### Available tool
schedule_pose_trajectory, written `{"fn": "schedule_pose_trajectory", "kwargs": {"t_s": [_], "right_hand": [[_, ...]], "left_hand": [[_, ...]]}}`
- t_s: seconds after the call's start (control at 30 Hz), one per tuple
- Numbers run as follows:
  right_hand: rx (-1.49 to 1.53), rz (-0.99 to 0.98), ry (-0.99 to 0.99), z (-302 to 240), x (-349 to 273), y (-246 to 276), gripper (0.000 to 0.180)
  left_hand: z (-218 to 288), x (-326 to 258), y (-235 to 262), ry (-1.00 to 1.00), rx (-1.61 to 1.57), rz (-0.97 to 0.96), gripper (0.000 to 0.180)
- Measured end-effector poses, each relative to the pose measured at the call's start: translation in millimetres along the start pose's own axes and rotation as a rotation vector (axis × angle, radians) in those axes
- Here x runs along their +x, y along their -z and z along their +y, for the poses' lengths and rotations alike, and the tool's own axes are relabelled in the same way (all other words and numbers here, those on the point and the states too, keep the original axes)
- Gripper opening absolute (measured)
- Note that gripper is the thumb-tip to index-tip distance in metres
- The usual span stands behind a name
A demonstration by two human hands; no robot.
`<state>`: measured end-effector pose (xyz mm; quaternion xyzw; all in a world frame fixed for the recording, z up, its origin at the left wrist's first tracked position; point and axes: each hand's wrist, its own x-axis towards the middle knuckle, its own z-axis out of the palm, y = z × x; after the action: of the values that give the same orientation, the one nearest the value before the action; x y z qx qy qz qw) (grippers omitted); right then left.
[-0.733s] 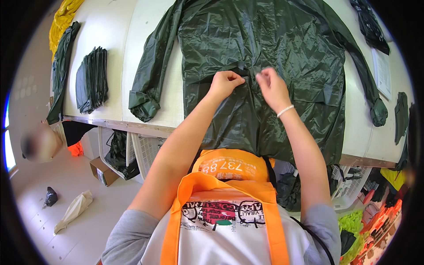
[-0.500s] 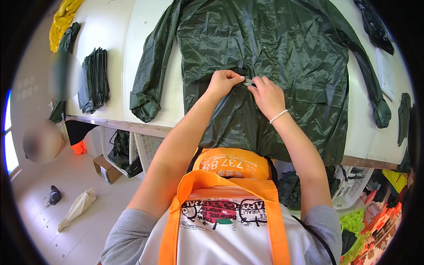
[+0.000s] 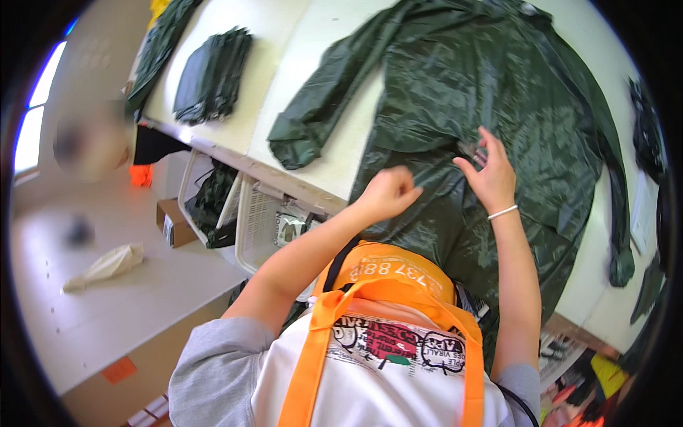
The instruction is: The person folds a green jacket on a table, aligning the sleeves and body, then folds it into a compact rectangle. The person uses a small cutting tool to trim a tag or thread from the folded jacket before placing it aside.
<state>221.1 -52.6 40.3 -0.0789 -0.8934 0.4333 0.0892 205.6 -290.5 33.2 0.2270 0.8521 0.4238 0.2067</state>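
Observation:
A dark green, shiny raincoat (image 3: 455, 92) lies spread on the table, its sleeves out to both sides and its lower edge close to my body. Over its middle, my right hand (image 3: 494, 174) holds a small metal tool, by its look a pair of thread snips (image 3: 469, 150), between thumb and fingers. The snips are partly hidden by the fingers and slightly blurred. To the left and nearer to me, my left hand (image 3: 388, 193) is curled closed above the coat's lower left part. Whether anything small is pinched in it does not show.
A stack of folded dark green garments (image 3: 213, 75) lies on the white table (image 3: 274, 92) at the left. Below the table edge stand white plastic baskets (image 3: 249, 213) and a cardboard box (image 3: 174, 222). Another person (image 3: 92, 142) is at the far left. Black plastic packages (image 3: 646, 132) lie at the right.
My left hand has drawn away from the right hand, toward my body, and left the cloth's middle. My right hand still has the snips, its fingers more spread. The view has turned and shifted left.

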Motion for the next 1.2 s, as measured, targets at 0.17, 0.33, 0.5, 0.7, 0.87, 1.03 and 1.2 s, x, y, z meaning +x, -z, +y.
{"fn": "schedule_pose_trajectory", "kwargs": {"t_s": [0.17,0.33,0.5,0.7,0.87,1.03,1.2], "right_hand": [[-0.107,-0.391,-0.025,8,15,-42,0.03],[-0.286,-0.477,-0.114,-7,-16,-54,0.03],[0.205,-0.29,-0.272,-48,-25,-52,0.023],[0.74,-0.225,-0.103,-129,-14,-55,0.034],[0.54,-0.377,-0.251,-101,-34,-45,0.019],[0.797,-0.473,-0.383,-101,-48,-31,0.015],[0.743,-0.393,-0.303,-101,-49,-18,0.014]], "left_hand": [[-92,-89,90,0.188,0.358,0.485,0.018],[-197,-79,178,0.714,-0.034,0.869,0.062],[-92,-50,150,-0.081,0.24,0.959,0.024],[4,-67,88,-0.712,0.526,0.652,0.017],[10,-73,72,-0.594,0.135,0.208,0.045],[6,-39,77,-0.298,-0.357,0.146,0.036],[11,-28,78,-0.108,-0.728,-0.184,0.031]]}}
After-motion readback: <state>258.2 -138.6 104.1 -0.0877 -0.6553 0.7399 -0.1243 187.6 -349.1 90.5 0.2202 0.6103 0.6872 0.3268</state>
